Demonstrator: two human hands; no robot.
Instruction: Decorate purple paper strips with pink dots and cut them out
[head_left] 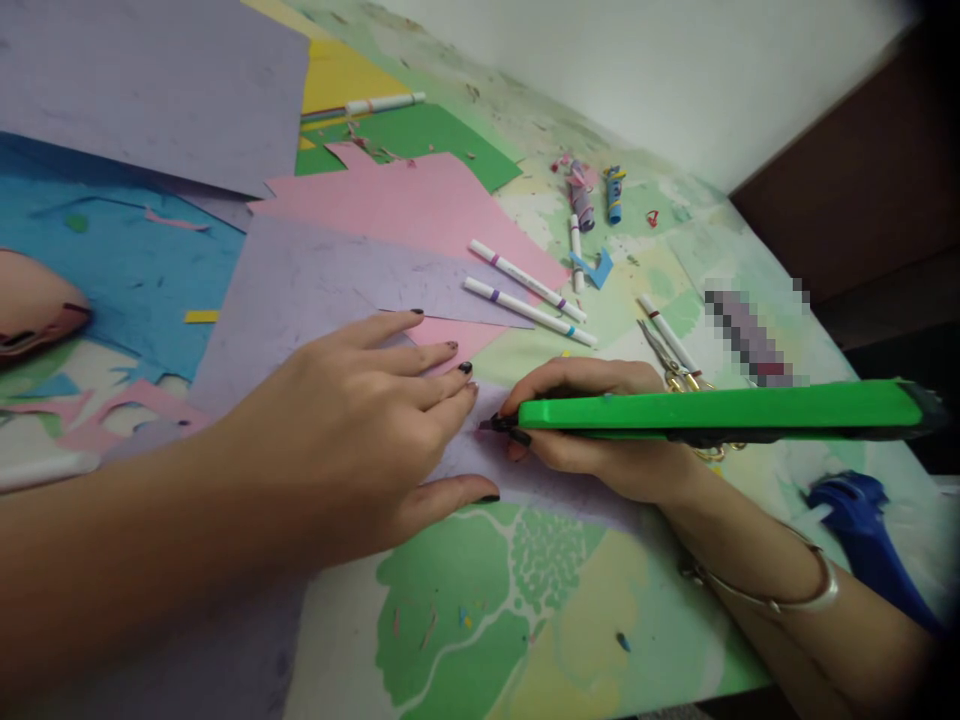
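My left hand [367,410] lies flat on a purple paper sheet [300,270], its fingers stretched out and holding nothing. Close to its fingertips, my right hand [600,430] grips a bright green box cutter [712,410]. The cutter's dark tip points left and is at the purple paper between the two hands; I cannot tell whether it touches. Just above the fingers of the left hand shows a piece of pink paper [465,343]. Gold-handled scissors [664,355] lie behind the right hand, partly hidden by the cutter.
White markers [532,312] lie ahead of the hands, near rolled paper pieces [581,195]. Pink paper [420,205], green card [450,140] and blue sheets [127,260] overlap at left and back. A blue glue gun [862,530] is at right, a pink rounded object [37,300] far left.
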